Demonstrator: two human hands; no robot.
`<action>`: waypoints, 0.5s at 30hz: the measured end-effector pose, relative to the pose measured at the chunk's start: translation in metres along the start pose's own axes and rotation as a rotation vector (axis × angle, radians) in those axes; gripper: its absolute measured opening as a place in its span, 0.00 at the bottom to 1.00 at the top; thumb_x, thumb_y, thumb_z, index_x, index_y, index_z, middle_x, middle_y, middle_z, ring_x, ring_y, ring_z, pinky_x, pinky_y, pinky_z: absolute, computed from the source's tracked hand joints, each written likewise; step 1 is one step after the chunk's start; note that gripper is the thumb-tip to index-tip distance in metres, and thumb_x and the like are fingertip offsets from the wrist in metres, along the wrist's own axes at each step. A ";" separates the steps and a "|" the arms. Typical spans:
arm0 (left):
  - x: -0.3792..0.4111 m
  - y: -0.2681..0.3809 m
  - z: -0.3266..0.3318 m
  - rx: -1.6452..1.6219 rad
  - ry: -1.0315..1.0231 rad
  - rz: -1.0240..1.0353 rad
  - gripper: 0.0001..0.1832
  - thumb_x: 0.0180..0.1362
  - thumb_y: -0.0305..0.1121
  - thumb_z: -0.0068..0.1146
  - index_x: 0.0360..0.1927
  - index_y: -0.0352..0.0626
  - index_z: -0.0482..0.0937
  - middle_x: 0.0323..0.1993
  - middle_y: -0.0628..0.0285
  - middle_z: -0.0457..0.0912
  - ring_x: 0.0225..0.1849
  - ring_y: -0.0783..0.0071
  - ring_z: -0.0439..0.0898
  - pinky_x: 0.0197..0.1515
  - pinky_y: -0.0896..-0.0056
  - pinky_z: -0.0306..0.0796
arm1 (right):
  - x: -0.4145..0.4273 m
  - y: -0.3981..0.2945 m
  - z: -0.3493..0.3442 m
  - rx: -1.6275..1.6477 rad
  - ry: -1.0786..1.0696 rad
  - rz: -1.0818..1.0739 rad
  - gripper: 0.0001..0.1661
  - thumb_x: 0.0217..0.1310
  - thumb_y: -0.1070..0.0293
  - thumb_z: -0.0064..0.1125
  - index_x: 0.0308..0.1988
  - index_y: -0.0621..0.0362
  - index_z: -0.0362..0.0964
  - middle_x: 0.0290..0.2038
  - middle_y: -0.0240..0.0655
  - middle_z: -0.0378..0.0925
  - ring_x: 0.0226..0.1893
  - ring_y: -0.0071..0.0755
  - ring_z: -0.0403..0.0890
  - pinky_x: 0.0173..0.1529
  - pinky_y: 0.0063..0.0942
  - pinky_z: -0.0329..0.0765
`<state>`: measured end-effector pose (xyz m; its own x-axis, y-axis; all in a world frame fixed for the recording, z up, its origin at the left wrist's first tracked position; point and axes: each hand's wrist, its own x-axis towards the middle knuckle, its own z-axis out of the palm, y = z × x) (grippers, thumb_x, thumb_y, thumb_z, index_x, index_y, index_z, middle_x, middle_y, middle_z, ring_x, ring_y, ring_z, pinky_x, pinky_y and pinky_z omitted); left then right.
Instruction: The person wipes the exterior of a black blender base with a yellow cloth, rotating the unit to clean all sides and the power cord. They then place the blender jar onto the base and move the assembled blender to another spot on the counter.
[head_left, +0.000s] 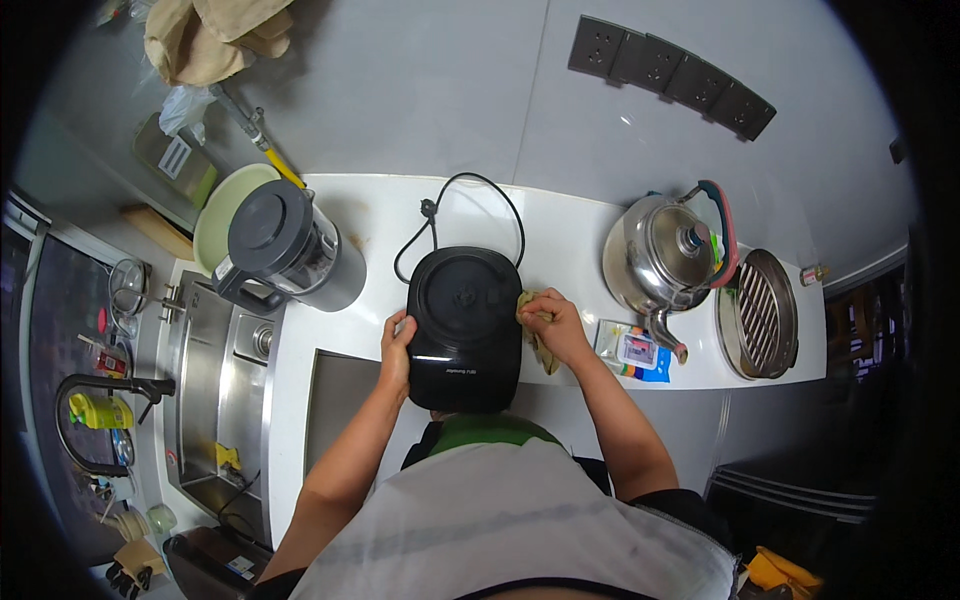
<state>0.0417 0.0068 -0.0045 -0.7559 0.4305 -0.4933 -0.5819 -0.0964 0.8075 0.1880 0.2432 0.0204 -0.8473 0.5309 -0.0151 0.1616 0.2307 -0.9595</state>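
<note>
A black electric appliance base with a round top plate lies before me at the counter's front edge, its black cord and plug looped behind it. My left hand grips its left side, thumb on the upper rim. In my right hand a tan cloth is bunched against the base's right side; part of the cloth hangs down below the fingers. The underside of the base is hidden.
Left of the base stands a grey blender-like appliance with a lidded jug, by a pale green basin and a steel sink. Rightward are a steel kettle, a packet of wipes and an oval pan with a rack.
</note>
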 end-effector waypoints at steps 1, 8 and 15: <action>0.001 -0.002 0.000 -0.008 0.003 -0.003 0.24 0.63 0.47 0.57 0.56 0.43 0.69 0.47 0.57 0.78 0.48 0.65 0.78 0.52 0.64 0.73 | -0.001 0.003 0.001 -0.004 0.025 -0.005 0.04 0.51 0.77 0.66 0.32 0.63 0.80 0.35 0.35 0.74 0.39 0.35 0.76 0.48 0.27 0.72; 0.006 -0.014 0.006 -0.016 0.000 0.038 0.22 0.65 0.46 0.55 0.55 0.43 0.68 0.45 0.59 0.79 0.47 0.68 0.78 0.51 0.65 0.73 | 0.003 0.002 0.002 -0.032 0.124 0.012 0.05 0.49 0.78 0.66 0.31 0.63 0.80 0.34 0.38 0.75 0.40 0.40 0.76 0.49 0.30 0.72; 0.005 -0.013 0.006 -0.033 -0.026 0.020 0.23 0.66 0.47 0.53 0.56 0.43 0.67 0.44 0.60 0.77 0.47 0.68 0.77 0.51 0.65 0.73 | -0.038 -0.024 0.035 -0.357 0.295 -0.173 0.03 0.48 0.77 0.66 0.29 0.60 0.80 0.34 0.38 0.74 0.39 0.47 0.72 0.45 0.36 0.71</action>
<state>0.0476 0.0159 -0.0155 -0.7593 0.4516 -0.4685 -0.5771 -0.1346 0.8055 0.1988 0.1892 0.0344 -0.7063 0.6561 0.2658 0.2382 0.5739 -0.7835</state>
